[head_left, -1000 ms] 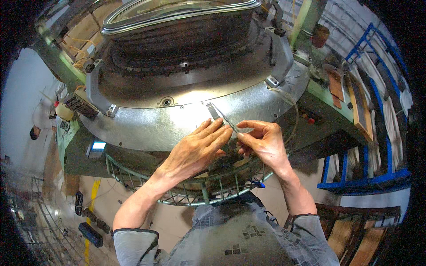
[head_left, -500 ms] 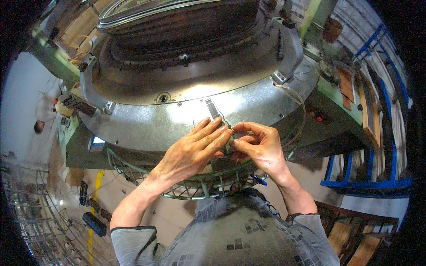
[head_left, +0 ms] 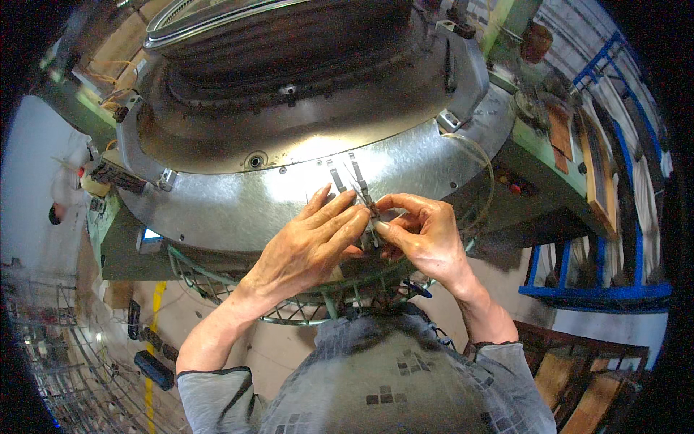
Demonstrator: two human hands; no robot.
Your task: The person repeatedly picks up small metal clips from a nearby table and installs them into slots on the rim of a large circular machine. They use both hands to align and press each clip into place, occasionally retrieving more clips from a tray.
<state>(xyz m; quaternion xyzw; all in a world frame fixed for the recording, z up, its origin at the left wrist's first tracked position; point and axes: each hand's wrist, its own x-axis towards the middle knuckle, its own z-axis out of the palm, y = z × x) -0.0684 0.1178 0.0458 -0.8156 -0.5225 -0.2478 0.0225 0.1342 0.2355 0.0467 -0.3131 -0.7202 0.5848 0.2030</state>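
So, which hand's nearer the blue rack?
Right. The right hand is left of the blue rack; the left hand is farther left, beyond the right.

Left grip (head_left: 307,246) palm-down, right grip (head_left: 426,235) curled inward (thumb (head_left: 395,235) near forefinger (head_left: 405,202))

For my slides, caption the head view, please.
Left hand and right hand close together at slim strips on a shiny, curved metal plate.

From the wearer's head, a fisheye looks down on the nearby fingers (head_left: 334,208).
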